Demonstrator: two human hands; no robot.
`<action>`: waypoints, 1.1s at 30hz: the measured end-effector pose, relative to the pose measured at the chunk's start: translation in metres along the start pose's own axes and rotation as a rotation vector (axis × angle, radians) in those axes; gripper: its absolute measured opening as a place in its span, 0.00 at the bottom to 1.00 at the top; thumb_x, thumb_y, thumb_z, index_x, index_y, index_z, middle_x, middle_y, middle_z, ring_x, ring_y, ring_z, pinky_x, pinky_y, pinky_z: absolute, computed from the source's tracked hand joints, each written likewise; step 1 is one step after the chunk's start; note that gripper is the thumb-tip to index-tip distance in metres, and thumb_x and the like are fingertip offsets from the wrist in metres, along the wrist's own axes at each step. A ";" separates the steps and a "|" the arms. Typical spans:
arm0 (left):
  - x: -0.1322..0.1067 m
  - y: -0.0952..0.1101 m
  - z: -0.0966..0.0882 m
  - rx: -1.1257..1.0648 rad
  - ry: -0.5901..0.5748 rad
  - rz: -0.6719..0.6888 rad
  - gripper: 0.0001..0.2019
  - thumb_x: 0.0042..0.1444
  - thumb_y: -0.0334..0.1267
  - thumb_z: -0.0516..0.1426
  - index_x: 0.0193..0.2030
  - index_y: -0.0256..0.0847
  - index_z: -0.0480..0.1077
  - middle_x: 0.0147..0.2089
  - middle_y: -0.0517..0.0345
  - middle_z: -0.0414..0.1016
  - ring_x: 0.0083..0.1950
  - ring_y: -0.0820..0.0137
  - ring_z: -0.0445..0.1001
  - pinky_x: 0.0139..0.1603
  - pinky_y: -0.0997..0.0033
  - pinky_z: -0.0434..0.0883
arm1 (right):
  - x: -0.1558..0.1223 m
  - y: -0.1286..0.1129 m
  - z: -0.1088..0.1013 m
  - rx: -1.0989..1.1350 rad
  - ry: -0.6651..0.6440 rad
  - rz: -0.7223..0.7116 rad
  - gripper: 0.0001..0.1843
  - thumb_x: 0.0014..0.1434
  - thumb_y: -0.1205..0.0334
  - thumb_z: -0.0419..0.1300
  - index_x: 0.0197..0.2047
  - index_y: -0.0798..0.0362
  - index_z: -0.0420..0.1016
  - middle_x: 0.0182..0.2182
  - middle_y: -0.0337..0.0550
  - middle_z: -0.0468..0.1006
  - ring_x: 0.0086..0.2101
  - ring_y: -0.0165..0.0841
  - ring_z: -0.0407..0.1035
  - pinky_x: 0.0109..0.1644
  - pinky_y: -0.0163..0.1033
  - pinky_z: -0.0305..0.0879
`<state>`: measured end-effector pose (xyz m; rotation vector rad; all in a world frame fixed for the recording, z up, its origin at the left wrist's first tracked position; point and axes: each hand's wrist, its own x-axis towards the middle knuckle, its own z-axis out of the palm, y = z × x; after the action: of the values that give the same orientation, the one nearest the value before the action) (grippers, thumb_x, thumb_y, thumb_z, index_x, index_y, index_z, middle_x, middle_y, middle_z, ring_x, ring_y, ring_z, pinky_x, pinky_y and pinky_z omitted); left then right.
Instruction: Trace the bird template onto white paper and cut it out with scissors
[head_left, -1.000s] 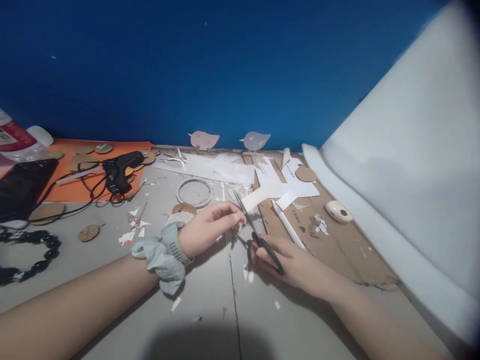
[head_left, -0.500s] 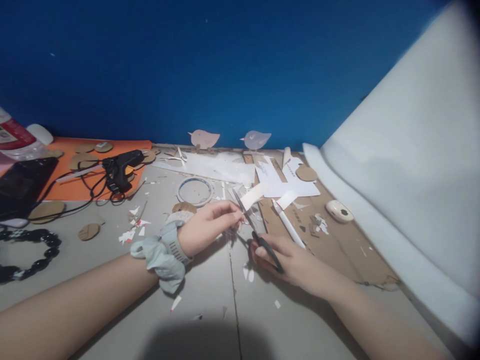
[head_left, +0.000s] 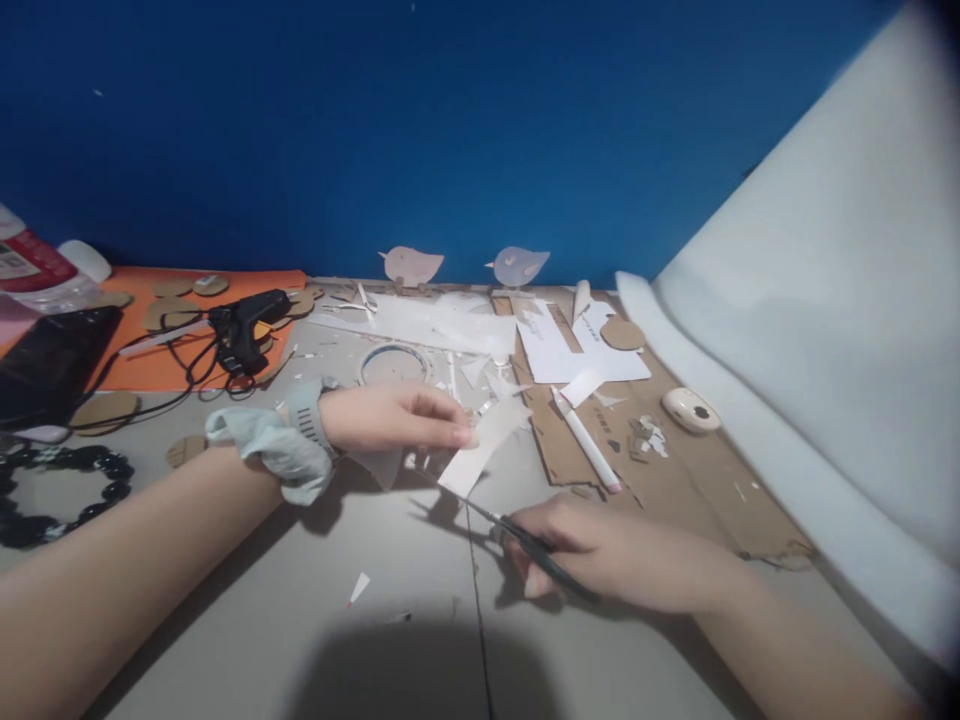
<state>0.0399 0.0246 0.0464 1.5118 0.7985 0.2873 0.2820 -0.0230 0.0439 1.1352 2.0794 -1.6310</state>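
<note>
My left hand [head_left: 409,418] is closed, pinching a pale strip of paper [head_left: 487,445] between thumb and fingertips. The strip slants above the grey surface, its lower end towards me. In my right hand [head_left: 577,550] is a pair of dark-handled scissors [head_left: 534,545], with fingers wrapped round the handles. The blades are partly blurred and point left, just below the strip's lower end. Behind my hands stand a pink paper bird [head_left: 414,266] and a pale lilac one [head_left: 519,266]. A white marker [head_left: 589,440] lies to the right of the strip.
On the left, a black glue gun [head_left: 247,325] with its cable lies on orange paper [head_left: 161,375], near cardboard discs and a black beaded bracelet [head_left: 112,490]. A tape ring [head_left: 394,365] sits behind my left hand. At right are brown cardboard [head_left: 705,500] and a cream oval object [head_left: 690,410].
My left hand now holds the pale strip, which lay near the cardboard before. My right hand and the scissors have moved slightly down, towards me.
</note>
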 end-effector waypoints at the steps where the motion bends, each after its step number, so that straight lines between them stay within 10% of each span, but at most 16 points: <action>1: -0.002 0.002 0.000 0.065 -0.024 0.002 0.11 0.54 0.44 0.56 0.29 0.36 0.70 0.25 0.62 0.64 0.27 0.77 0.62 0.30 0.78 0.63 | 0.000 0.000 0.000 0.000 -0.027 -0.005 0.11 0.57 0.55 0.56 0.30 0.54 0.71 0.27 0.36 0.73 0.27 0.28 0.64 0.32 0.31 0.57; 33: -0.003 0.006 0.008 0.208 0.018 0.105 0.12 0.57 0.44 0.52 0.30 0.38 0.67 0.26 0.62 0.63 0.26 0.76 0.61 0.27 0.79 0.61 | -0.002 -0.006 -0.003 -0.003 -0.087 -0.033 0.21 0.58 0.44 0.53 0.35 0.55 0.73 0.26 0.39 0.69 0.27 0.29 0.62 0.33 0.33 0.60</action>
<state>0.0448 0.0171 0.0519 1.7516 0.7832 0.3034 0.2798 -0.0214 0.0498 1.0147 2.0556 -1.6613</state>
